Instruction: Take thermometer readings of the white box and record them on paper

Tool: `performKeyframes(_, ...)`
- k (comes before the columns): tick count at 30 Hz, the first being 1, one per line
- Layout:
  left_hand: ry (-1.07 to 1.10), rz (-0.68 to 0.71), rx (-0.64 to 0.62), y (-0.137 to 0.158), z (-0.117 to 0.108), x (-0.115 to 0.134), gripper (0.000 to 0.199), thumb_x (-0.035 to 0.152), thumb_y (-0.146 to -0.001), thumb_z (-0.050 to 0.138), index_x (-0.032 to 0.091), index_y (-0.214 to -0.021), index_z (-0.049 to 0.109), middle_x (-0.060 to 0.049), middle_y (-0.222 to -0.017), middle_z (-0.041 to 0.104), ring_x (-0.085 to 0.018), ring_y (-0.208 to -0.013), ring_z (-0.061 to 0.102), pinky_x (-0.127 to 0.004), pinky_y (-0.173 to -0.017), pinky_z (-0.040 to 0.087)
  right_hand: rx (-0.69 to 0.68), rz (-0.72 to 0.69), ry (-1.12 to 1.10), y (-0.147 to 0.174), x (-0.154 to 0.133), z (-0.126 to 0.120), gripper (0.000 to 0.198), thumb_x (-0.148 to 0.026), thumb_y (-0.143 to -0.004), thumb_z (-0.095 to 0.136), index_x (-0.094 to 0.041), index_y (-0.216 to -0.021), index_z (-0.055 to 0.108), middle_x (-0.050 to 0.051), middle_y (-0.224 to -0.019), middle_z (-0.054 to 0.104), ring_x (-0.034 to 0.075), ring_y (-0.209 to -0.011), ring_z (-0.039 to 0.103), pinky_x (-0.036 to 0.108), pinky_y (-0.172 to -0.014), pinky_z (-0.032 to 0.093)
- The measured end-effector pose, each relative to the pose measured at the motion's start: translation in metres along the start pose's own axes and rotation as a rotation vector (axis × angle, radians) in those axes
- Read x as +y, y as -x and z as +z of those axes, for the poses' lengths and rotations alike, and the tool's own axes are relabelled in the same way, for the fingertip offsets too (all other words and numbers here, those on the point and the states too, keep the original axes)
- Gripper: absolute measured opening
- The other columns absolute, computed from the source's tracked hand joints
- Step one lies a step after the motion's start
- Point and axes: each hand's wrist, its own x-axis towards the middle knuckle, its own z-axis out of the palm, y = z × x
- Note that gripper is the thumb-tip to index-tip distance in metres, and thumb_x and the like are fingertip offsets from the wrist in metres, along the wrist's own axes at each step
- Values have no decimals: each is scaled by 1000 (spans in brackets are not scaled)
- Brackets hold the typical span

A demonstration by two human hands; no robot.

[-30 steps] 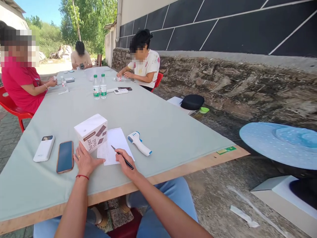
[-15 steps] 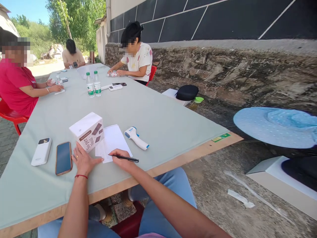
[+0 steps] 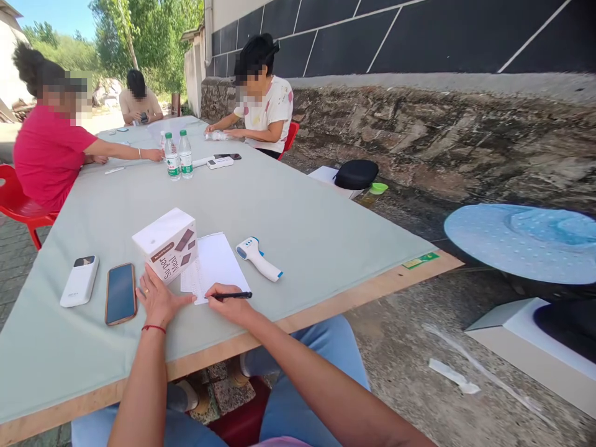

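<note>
A black pen (image 3: pixel 235 295) is gripped in my right hand (image 3: pixel 228 302), its tip down at the lower edge of a white paper sheet (image 3: pixel 221 257). Rows of small marks run along the sheet's left part. My left hand (image 3: pixel 161 298) lies with fingers spread on the table, thumb touching the sheet's lower left corner. Its fingertips rest at the base of a white box (image 3: pixel 170 242) with brown printing, which stands over the sheet's upper left edge. To the right of the sheet lies a white and blue infrared thermometer (image 3: pixel 258 259).
Left of my hand lie a phone (image 3: pixel 120 294) and a white power bank (image 3: pixel 80 281). Two green-capped water bottles (image 3: pixel 179 157) stand further up the table (image 3: pixel 316 248). Several people sit around it. A light blue hat (image 3: pixel 521 242) is at the right, beyond the table edge.
My right hand has turned the pen slightly, its rear end now nearer the sheet. The person in red has stretched an arm toward the bottles. My left hand stays put.
</note>
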Motion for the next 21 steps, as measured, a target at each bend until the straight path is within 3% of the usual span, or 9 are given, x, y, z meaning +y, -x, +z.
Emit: performKeyframes(21,-7,13,-23,1,0,-1,149,56,-51,81,7,-146,-23,-29,-156,11,-41,-147,6,-56,-115,5,9,20,19,1,-1,-2,15,-19,-69,53,-22,-70,68,0,-65,68,16,-60,58,26,-57,41)
